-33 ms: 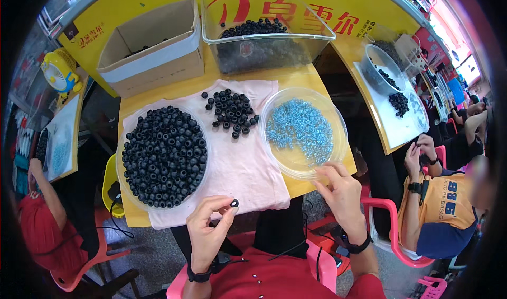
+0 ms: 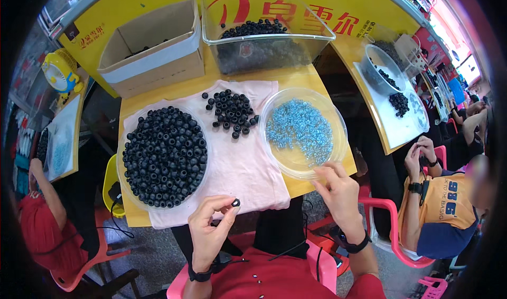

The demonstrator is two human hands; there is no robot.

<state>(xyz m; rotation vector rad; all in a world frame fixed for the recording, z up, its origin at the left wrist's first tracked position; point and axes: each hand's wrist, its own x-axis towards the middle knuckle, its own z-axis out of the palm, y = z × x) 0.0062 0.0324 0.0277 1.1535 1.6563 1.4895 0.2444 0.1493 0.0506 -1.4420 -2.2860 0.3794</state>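
My left hand (image 2: 208, 230) pinches a small black ring (image 2: 235, 202) between thumb and forefinger, just off the near edge of a pink cloth (image 2: 240, 164). My right hand (image 2: 338, 193) reaches to the near rim of a clear dish (image 2: 338, 156) of small blue pieces (image 2: 301, 130), fingertips drawn together; whether they hold a piece is hidden. A clear dish heaped with black rings (image 2: 163, 156) sits left on the cloth. A loose pile of black rings (image 2: 232, 111) lies at the cloth's far side.
On the yellow table (image 2: 195, 85) stand a cardboard box (image 2: 153, 56) and a clear bin (image 2: 266, 40) with black rings. A person in an orange and blue shirt (image 2: 443, 209) sits right, another in red (image 2: 37, 235) left. A neighbouring table (image 2: 393, 124) holds a bowl.
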